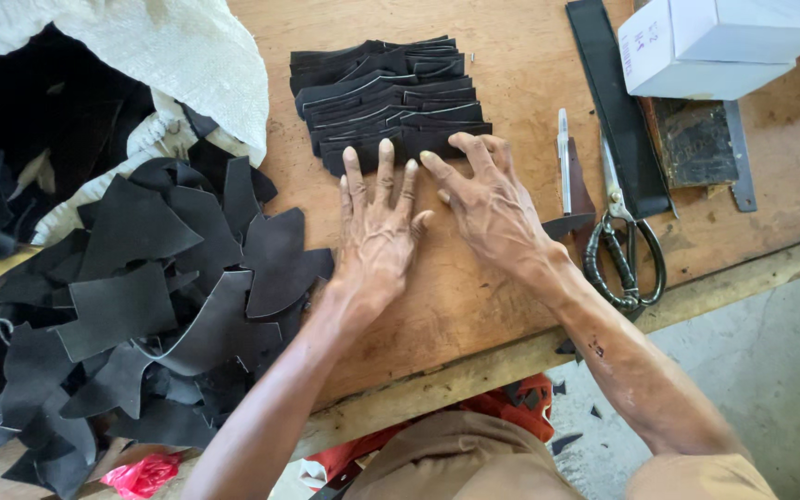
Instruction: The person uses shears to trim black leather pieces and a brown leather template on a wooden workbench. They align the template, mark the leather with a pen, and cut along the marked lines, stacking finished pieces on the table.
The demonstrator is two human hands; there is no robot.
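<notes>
Head view: both hands lie flat, fingers spread, gripping nothing. The left hand (377, 227) and right hand (488, 204) touch the near side of a fanned stack of black leather pieces (391, 93) at the middle of the wooden workbench (474, 306). Bare wood lies between the hands and the bench's near edge. Loose black leather offcuts (159, 315) crowd the left end; scissors (624, 241), a pen (564, 157) and a white box (715, 46) sit toward the right.

hands: 2, left hand (377, 227) and right hand (491, 199) | overlapped row of cut black pieces (391, 97): 1, pieces too many to count | scissors (624, 245): 1 | pen (564, 157): 1 | white boxes (715, 46): 2 | loose black offcuts heap (159, 315): 1
</notes>
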